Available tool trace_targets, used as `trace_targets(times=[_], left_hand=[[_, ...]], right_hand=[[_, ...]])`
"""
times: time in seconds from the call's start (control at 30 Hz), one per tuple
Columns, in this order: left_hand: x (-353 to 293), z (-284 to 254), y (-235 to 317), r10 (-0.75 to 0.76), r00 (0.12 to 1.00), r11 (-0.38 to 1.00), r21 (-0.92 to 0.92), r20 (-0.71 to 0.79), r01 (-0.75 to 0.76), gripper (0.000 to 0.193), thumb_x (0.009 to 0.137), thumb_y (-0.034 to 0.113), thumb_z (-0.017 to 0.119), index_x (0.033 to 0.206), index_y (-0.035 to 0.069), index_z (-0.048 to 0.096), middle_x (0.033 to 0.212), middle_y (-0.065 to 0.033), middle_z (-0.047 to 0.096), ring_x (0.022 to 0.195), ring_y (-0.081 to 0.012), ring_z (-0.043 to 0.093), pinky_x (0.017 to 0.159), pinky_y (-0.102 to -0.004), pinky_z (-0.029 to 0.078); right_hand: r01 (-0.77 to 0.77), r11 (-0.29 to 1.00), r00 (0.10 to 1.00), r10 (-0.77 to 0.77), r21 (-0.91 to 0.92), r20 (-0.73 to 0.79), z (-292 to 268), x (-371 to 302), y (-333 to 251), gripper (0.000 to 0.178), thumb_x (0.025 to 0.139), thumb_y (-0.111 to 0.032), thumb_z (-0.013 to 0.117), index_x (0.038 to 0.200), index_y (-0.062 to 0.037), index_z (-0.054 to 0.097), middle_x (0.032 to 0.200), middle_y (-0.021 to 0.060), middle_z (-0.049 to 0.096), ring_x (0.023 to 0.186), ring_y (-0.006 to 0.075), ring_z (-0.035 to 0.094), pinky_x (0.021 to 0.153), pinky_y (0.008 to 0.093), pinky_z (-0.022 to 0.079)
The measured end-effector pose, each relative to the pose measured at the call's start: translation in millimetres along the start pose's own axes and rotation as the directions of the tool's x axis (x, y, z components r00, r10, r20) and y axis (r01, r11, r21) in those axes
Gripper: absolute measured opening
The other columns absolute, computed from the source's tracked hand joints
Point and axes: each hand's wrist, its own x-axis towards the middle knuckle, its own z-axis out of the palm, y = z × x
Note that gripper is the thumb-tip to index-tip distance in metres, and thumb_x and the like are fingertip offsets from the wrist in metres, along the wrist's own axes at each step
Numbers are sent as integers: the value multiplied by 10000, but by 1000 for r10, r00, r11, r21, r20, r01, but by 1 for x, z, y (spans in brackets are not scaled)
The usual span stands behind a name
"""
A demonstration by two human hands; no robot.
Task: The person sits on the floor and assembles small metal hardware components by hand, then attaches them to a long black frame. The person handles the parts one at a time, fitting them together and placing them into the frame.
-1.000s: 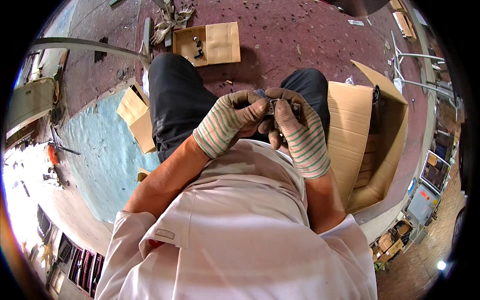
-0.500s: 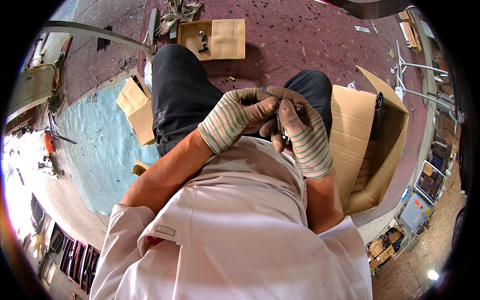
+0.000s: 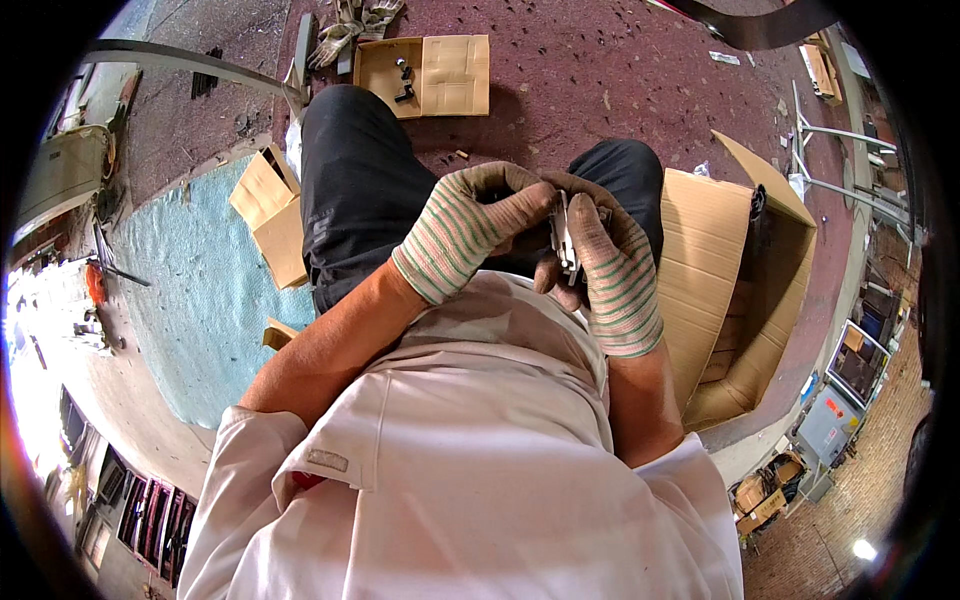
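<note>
Both my hands meet over my lap, in brown-fingered work gloves with green and pink striped cuffs. My right hand point(image 3: 608, 255) is closed around a small shiny metal part point(image 3: 563, 238), holding it upright between thumb and fingers. My left hand point(image 3: 478, 220) is closed too, its thumb and fingertips pinching at the top end of that part. The gloves cover much of the part, so its exact kind does not show.
Beyond my knees lies an open shallow cardboard box point(image 3: 455, 80) with a few small black parts point(image 3: 404, 92) inside. Spare gloves point(image 3: 340, 38) lie beside it. A large open carton point(image 3: 705, 270) stands at my right, a smaller cardboard box point(image 3: 272, 220) at my left on a blue mat point(image 3: 185, 310).
The metal part has turned in my right hand, and more of its bright side now shows. My left hand has shifted slightly, its fingers more arched.
</note>
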Motion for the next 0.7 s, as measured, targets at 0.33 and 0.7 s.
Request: trace_targets(times=[0.33, 0.7], left_hand=[[4, -4, 2, 29, 996, 990, -135, -90, -41, 186, 1000, 231, 662, 948, 53, 670, 740, 6, 618, 528, -40, 404, 475, -206, 314], [5, -6, -3, 6, 999, 988, -151, -39, -11, 273, 987, 335, 670, 916, 71, 666, 761, 9, 622, 529, -31, 421, 468, -190, 309]], right_hand=[[1, 971, 998, -17, -240, -62, -1, -10, 2, 330, 1002, -306, 642, 1144, -8, 629, 711, 49, 672, 486, 49, 525, 435, 191, 361], [54, 910, 986, -115, -412, -124, -1, -6, 6, 176, 975, -139, 652, 1064, 12, 653, 682, 27, 678, 527, 16, 533, 482, 195, 430]])
